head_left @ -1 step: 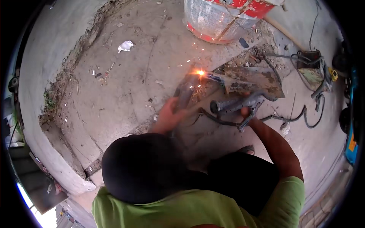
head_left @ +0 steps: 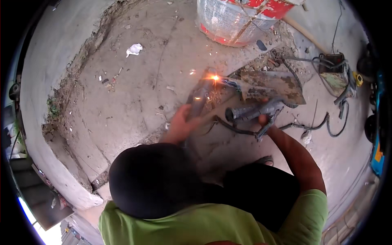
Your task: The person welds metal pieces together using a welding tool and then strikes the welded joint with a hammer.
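Note:
A bright orange glow (head_left: 215,77) with a few sparks burns at the far end of a dark metal pipe (head_left: 198,102). My left hand (head_left: 180,123) grips the pipe's near end, its fingers partly hidden. My right hand (head_left: 263,120) is closed round a grey tubular tool (head_left: 251,112) with a metal lever beneath it; its exact kind is unclear. Beyond this tool lies a rusty flat metal plate (head_left: 271,87), with a thin shiny piece reaching from its left side toward the glow. A dark rounded shape hides my left forearm.
A red and white bucket (head_left: 234,24) stands at the back. A black cable (head_left: 306,128) winds across the ground at right, toward a worn metal box (head_left: 332,73). A wooden handle (head_left: 304,32) lies behind. White scrap (head_left: 134,50) rests far left, inside a low concrete edge (head_left: 77,61).
Fewer sparks fly above the glow, and a bright streak shows on the pipe. Both hands have stayed in place.

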Demonstrator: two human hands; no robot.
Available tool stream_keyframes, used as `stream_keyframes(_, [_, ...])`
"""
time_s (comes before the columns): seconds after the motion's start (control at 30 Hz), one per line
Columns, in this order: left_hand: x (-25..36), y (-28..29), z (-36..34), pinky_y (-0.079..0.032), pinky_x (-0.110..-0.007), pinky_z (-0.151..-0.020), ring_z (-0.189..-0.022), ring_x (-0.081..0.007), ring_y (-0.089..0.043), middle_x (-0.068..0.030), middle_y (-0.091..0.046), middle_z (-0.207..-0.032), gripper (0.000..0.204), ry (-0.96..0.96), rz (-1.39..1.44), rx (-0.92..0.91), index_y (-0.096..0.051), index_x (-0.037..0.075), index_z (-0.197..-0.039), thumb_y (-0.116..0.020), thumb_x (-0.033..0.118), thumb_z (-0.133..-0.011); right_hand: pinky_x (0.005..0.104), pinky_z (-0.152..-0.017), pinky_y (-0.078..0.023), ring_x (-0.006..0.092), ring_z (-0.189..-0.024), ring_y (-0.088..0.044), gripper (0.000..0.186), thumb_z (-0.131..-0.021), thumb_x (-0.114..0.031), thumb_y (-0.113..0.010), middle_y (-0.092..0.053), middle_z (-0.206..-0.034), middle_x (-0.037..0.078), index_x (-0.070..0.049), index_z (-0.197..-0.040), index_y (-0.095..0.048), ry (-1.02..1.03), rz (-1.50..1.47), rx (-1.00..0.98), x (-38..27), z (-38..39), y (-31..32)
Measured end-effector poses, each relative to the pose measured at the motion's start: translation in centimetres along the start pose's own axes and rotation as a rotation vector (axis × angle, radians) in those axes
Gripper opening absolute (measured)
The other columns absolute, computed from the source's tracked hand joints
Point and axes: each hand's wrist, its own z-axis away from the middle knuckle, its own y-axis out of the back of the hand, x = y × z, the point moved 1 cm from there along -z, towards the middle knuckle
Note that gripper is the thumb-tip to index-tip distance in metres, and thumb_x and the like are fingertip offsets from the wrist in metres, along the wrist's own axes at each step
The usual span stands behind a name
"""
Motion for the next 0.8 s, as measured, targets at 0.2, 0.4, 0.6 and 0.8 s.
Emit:
stream_keyframes(0.2, [0.6, -0.3, 0.2, -0.055, -0.032, -0.070, -0.078, -0.0155, -0.064, -0.0110, -0.064, -0.107, 0.045, 0.055, 0.047, -0.017, -0.048, -0.004, -0.136, -0.067, -0.003, -0.095, 0.0439, -0.104, -0.054, 0.0313, -0.120, -0.067, 0.087, -0.080, -0.063, -0.076, -0.067, -0.131, 0.018, -0.002, -0.137, -0.055, -0.002, 0.007, 0.018, 0.3, 0.4, 0.1])
stream_keyframes(0.4, [1.0, -0.4, 0.1, -0.054, -0.032, -0.070, -0.080, -0.0159, -0.064, -0.0120, -0.064, -0.108, 0.045, 0.063, 0.055, -0.018, -0.047, -0.005, -0.136, -0.066, -0.004, -0.095, 0.0438, -0.104, -0.054, 0.0313, -0.120, -0.067, 0.085, -0.080, -0.063, -0.075, -0.068, -0.131, 0.018, -0.002, -0.137, -0.056, -0.006, 0.031, 0.032, -0.1, 0.5, 0.2])
stream_keyframes(0.6, [1.0, -0.3, -0.2, -0.054, -0.032, -0.070, -0.078, -0.0163, -0.064, -0.0125, -0.064, -0.106, 0.045, 0.077, 0.032, -0.020, -0.046, -0.006, -0.136, -0.066, -0.005, -0.096, 0.0438, -0.104, -0.054, 0.0313, -0.119, -0.067, 0.083, -0.081, -0.062, -0.075, -0.068, -0.130, 0.017, -0.003, -0.136, -0.057, -0.004, 0.023, 0.041, 0.2, 0.7, 0.7])
stream_keyframes(0.8, [1.1, -0.3, 0.0, -0.053, -0.031, -0.070, -0.077, -0.0158, -0.064, -0.0126, -0.064, -0.105, 0.048, 0.105, 0.017, -0.008, -0.044, -0.007, -0.137, -0.067, -0.004, -0.096, 0.0437, -0.104, -0.054, 0.0313, -0.119, -0.067, 0.081, -0.082, -0.061, -0.074, -0.068, -0.130, 0.017, -0.003, -0.136, -0.057, -0.006, 0.024, 0.054, 0.4, 1.1, 1.0])
